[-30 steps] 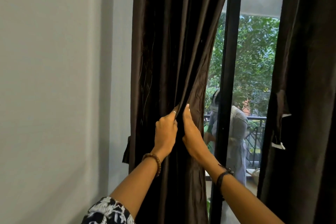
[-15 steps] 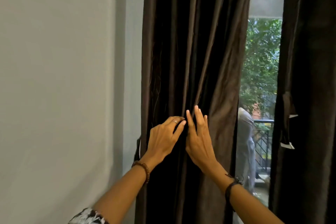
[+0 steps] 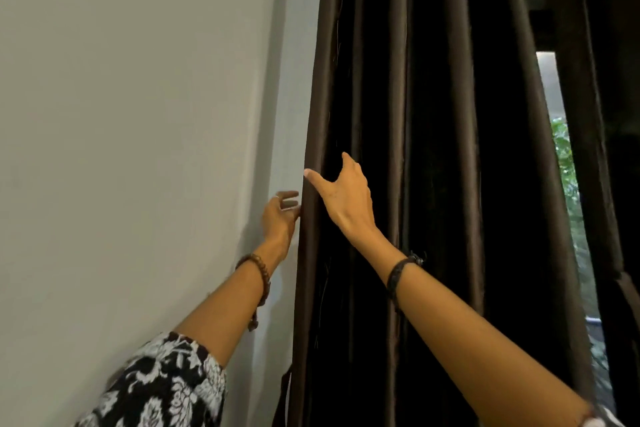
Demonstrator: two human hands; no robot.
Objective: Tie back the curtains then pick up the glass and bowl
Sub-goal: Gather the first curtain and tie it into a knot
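A dark brown curtain [image 3: 433, 149] hangs in long folds left of the window gap. My left hand [image 3: 278, 217] is at its left edge, next to the wall, fingers curled toward the fabric's edge and partly hidden behind it. My right hand [image 3: 341, 196] lies spread on the front of the curtain near that same edge, thumb and fingers apart, holding nothing. A second dark curtain [image 3: 609, 149] hangs at the far right. No glass or bowl is in view.
A plain pale wall [image 3: 138, 149] fills the left half. Between the two curtains a narrow strip of window [image 3: 568, 201] shows green foliage outside. A strip of dark fabric [image 3: 284, 392] hangs low by the left curtain's edge.
Both hands have moved left from the middle folds to the curtain's left edge by the wall. The view has swung left and upward, and the window gap now looks narrower.
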